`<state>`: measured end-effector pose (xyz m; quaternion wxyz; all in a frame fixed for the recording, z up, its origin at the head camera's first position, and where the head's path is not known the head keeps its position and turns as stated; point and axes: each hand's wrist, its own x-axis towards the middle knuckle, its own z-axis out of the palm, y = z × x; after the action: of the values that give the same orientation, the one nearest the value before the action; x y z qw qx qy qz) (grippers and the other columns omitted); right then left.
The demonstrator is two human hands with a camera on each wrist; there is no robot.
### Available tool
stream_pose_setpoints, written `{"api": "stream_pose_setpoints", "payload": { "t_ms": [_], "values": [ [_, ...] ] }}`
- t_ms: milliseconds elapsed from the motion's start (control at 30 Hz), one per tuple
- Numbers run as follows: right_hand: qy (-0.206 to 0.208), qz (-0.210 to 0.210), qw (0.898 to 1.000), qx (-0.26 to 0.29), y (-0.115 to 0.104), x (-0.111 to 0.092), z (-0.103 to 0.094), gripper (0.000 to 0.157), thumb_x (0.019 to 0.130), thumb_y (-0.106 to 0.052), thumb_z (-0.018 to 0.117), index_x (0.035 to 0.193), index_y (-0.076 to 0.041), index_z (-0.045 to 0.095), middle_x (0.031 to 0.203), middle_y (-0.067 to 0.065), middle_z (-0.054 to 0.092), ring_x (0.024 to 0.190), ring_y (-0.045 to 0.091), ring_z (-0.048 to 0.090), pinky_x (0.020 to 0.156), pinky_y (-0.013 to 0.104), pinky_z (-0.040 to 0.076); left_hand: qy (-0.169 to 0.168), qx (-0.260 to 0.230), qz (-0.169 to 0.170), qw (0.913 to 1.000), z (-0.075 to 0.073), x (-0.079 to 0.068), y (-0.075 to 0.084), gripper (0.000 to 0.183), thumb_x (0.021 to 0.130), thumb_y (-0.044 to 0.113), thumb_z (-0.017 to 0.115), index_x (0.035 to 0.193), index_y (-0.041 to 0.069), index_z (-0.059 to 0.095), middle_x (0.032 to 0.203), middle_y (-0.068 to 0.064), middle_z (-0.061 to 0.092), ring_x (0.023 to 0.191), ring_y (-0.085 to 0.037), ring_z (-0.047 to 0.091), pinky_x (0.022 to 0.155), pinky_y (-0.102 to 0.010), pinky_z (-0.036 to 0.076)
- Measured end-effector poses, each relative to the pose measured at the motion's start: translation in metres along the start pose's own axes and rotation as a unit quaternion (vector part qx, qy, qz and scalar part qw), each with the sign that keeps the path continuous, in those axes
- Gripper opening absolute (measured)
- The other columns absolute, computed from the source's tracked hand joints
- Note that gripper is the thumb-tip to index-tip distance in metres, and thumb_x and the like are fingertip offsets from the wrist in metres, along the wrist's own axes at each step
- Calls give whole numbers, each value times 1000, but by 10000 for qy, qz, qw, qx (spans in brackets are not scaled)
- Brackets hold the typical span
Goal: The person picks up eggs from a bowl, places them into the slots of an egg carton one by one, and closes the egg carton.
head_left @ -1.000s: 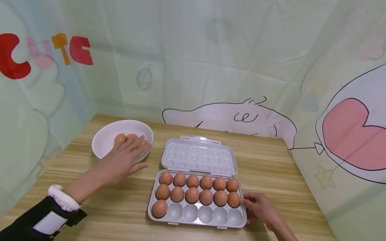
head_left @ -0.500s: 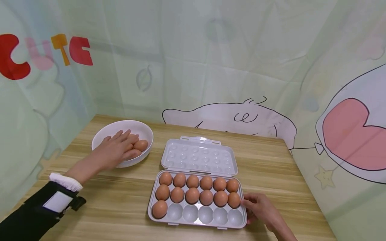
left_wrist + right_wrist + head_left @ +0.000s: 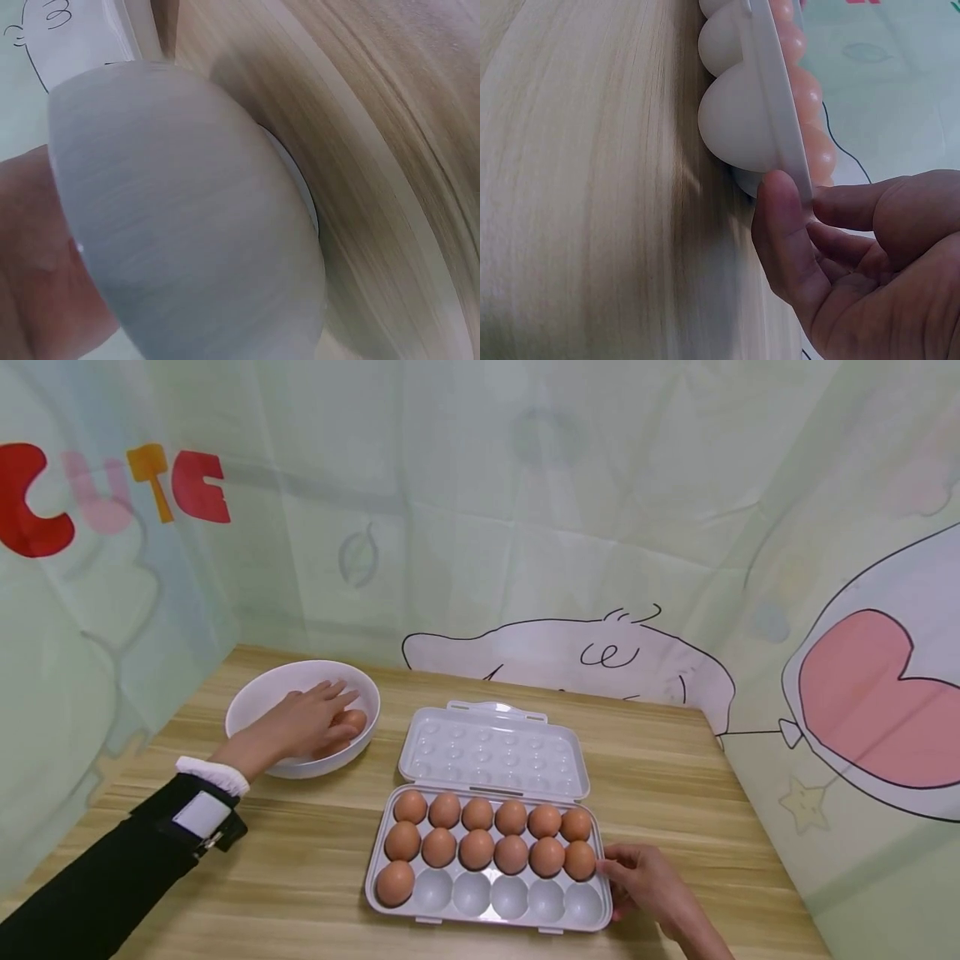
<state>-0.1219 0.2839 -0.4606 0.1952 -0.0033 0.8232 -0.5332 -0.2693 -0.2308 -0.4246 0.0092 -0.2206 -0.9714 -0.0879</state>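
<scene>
At the table's far left is a white bowl (image 3: 251, 706) with brown eggs (image 3: 351, 720) in it. My left hand (image 3: 300, 722) reaches over its near rim, fingers spread above the eggs and thumb beside one; the palm hides some of them. In the left wrist view, the bowl's outer wall (image 3: 187, 210) covers most of that hand (image 3: 45, 262). A white plastic egg box (image 3: 510, 897) lies opened flat in front, its two far rows filled with brown eggs and one egg at the near row's left end. My right hand (image 3: 648, 889) pinches the box's right edge between thumb and fingers.
The egg box's dimpled lid (image 3: 492, 752) lies folded back toward the wall. Beneath everything is a wood-grain table (image 3: 660, 777). Printed curtains (image 3: 480, 552) hang close behind the table and along both sides.
My left hand swept left across the eggs, then moved back right and lower into the bowl. My right hand keeps its hold on the egg box.
</scene>
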Motion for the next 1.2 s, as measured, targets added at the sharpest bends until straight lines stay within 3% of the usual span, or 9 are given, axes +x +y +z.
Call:
{"api": "stream_pose_setpoints", "payload": {
  "t_ms": [300, 400, 500, 633, 1000, 1200],
  "values": [
    [15, 12, 10000, -8, 3, 0, 2, 28, 103, -7, 60, 119, 16, 63, 79, 6, 67, 62, 17, 63, 52, 31, 57, -134, 240, 154, 9995, 12, 15, 1, 46, 100, 28, 65, 141, 8, 60, 142, -19, 58, 132, -43, 51, 96, -67, 44],
    [13, -10, 10000, -25, 2, 0, 2, 28, 103, -7, 60, 119, 16, 63, 78, 5, 66, 62, 17, 63, 52, 31, 57, -128, 286, 123, 9994, 14, 17, 2, 26, 100, 25, 64, 122, 14, 68, 121, -11, 67, 117, -36, 59, 85, -58, 49],
    [13, -52, 10000, -29, 1, -1, 2, 28, 103, -7, 60, 118, 16, 63, 76, 5, 66, 61, 17, 62, 52, 31, 56, -81, 263, 115, 9996, 14, 19, 3, 5, 99, 23, 63, 98, 19, 66, 93, -4, 63, 92, -29, 61, 68, -48, 45],
    [8, -76, 10000, -8, -1, -3, 2, 28, 103, -6, 60, 118, 16, 63, 76, 5, 65, 60, 17, 62, 51, 30, 56, 2, 231, 117, 9997, 15, 19, 5, 13, 98, 18, 62, 86, 21, 61, 78, 0, 53, 73, -23, 54, 61, -40, 38],
    [1, -45, 10000, -42, 1, -2, 2, 28, 103, -7, 60, 119, 16, 63, 78, 5, 66, 62, 18, 63, 52, 32, 57, 205, -306, 392, 9986, 16, 17, 6, 9, 97, 6, 62, 99, 10, 70, 80, 0, 57, 73, -20, 51, 70, -40, 43],
    [131, 39, 9998, -162, 1, 0, 1, 29, 103, -8, 61, 120, 15, 64, 78, 4, 66, 63, 17, 63, 53, 34, 58, 533, -580, 256, 9966, 12, 12, 9, 27, 98, 2, 59, 124, -3, 64, 107, -16, 65, 98, -33, 63, 88, -52, 51]
  ]
}}
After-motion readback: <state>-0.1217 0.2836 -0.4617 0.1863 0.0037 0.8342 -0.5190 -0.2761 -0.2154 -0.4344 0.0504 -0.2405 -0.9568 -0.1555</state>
